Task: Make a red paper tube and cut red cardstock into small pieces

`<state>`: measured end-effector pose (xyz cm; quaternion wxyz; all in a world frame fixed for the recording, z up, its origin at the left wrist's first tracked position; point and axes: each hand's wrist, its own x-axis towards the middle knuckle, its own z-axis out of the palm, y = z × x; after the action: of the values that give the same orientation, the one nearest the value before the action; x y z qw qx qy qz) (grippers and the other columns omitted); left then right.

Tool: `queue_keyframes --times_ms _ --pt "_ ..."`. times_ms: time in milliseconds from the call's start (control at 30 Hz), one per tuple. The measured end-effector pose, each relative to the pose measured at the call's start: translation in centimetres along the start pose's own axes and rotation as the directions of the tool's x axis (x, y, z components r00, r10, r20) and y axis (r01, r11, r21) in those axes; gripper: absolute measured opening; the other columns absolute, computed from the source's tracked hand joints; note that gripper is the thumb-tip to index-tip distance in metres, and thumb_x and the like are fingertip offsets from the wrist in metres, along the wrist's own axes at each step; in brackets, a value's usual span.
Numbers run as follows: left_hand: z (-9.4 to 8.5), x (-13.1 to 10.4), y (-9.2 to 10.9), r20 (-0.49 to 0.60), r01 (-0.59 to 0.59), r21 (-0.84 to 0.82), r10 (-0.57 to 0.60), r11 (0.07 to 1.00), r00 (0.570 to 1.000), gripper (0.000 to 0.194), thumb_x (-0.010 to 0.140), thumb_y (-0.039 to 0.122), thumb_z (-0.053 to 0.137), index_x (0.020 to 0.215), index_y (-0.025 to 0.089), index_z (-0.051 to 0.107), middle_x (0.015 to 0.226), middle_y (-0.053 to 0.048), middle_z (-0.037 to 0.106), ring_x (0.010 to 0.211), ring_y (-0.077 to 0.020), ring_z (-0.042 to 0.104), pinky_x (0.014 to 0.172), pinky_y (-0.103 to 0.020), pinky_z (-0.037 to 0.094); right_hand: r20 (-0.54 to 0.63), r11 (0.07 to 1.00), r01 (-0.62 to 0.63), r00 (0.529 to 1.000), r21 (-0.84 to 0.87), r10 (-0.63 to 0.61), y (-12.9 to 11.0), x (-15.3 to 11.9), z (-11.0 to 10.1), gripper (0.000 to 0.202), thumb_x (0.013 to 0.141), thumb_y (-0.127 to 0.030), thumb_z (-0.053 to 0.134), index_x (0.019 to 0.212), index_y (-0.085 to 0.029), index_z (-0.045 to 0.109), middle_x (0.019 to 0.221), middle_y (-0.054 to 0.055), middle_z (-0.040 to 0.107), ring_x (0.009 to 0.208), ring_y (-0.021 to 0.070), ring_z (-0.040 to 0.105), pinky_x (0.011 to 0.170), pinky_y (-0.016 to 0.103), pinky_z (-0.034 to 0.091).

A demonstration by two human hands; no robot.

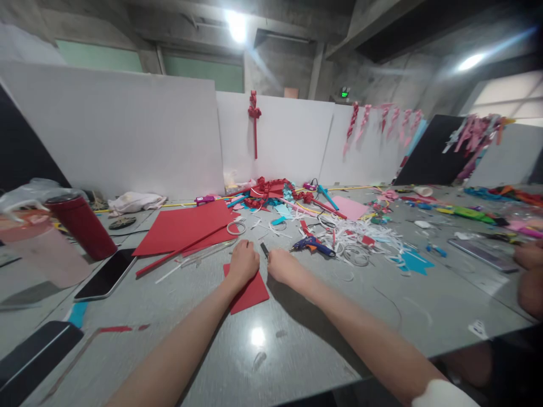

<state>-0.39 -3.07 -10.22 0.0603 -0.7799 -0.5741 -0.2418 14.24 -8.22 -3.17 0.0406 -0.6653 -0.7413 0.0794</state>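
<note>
My left hand (245, 264) presses down on a small red sheet (251, 295) that lies flat near the table's front edge. Its fingers are bent and close together at the sheet's far end. Just right of it, my right hand (282, 265) is closed in a fist beside the sheet's right edge. A short, dark, narrow tool (264, 249) sticks up at its fingers; its kind is hard to make out. Beyond the hands lie a roll of tape (236, 228) and a blue glue gun (314, 246).
Left are a large red sheet (186, 226), a red rod (182, 249), a phone (108, 274), a red bottle (82, 226) and a pink cup (51, 249). White paper scraps (360, 237) are strewn beyond my right hand. Another person's hand (530, 254) rests at the far right.
</note>
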Motion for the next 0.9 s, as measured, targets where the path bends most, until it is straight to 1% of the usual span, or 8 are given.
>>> queue_keyframes --times_ms 167,333,467,567,733,900 --pt "-0.1 -0.1 0.1 0.001 0.002 -0.007 -0.002 1.000 1.000 0.024 0.093 0.015 0.049 0.109 0.012 0.067 0.119 -0.019 0.065 0.118 -0.0301 0.058 0.104 -0.040 0.042 -0.008 1.000 -0.026 1.000 0.009 0.026 0.1 0.1 -0.4 0.030 0.098 -0.019 0.054 0.124 -0.013 0.068 0.124 0.023 0.071 0.118 0.0283 0.070 0.094 0.033 0.050" --pt "-0.3 -0.1 0.3 0.009 0.007 -0.010 -0.007 1.000 1.000 0.024 0.093 0.015 0.049 0.109 0.012 0.066 0.119 -0.019 0.064 0.117 -0.0303 0.058 0.104 -0.041 0.042 0.014 0.999 -0.033 0.999 0.026 0.033 0.8 0.0 0.0 0.027 0.096 -0.018 0.054 0.116 -0.013 0.071 0.115 0.022 0.074 0.111 0.0295 0.073 0.089 0.032 0.051" --pt "-0.5 -0.2 0.4 0.003 0.010 -0.021 -0.010 1.000 1.000 0.024 0.093 0.015 0.049 0.109 0.012 0.066 0.120 -0.019 0.064 0.119 -0.0295 0.058 0.105 -0.040 0.041 0.018 0.999 -0.036 0.999 0.041 0.035 1.2 0.7 0.2 0.030 0.098 -0.015 0.048 0.118 -0.011 0.070 0.119 0.022 0.073 0.115 0.0281 0.071 0.090 0.030 0.050" --pt "-0.5 -0.2 0.3 0.002 0.010 -0.015 -0.010 1.000 1.000 0.024 0.093 0.015 0.048 0.108 0.012 0.067 0.119 -0.019 0.065 0.118 -0.0299 0.059 0.104 -0.040 0.042 0.014 0.998 -0.047 0.999 0.049 0.046 1.2 0.8 0.3 0.030 0.097 -0.016 0.050 0.119 -0.010 0.069 0.120 0.023 0.073 0.117 0.0284 0.070 0.091 0.030 0.050" --pt "-0.2 -0.1 0.1 0.008 0.005 -0.008 -0.005 1.000 1.000 0.024 0.093 0.015 0.049 0.110 0.014 0.067 0.121 -0.018 0.065 0.118 -0.0302 0.059 0.104 -0.041 0.043 0.013 0.996 -0.066 0.998 0.064 0.065 1.1 0.8 0.5 0.029 0.096 -0.017 0.053 0.119 -0.012 0.070 0.118 0.023 0.074 0.113 0.0289 0.072 0.090 0.032 0.052" --pt "-0.1 -0.1 0.1 0.005 0.008 -0.004 -0.008 1.000 1.000 0.023 0.093 0.015 0.048 0.107 0.014 0.066 0.117 -0.018 0.065 0.116 -0.0302 0.060 0.103 -0.041 0.044 -0.002 0.995 -0.072 0.997 0.062 0.073 1.1 1.1 0.4 0.032 0.095 -0.016 0.052 0.122 -0.010 0.069 0.121 0.024 0.072 0.118 0.0302 0.070 0.092 0.034 0.052"
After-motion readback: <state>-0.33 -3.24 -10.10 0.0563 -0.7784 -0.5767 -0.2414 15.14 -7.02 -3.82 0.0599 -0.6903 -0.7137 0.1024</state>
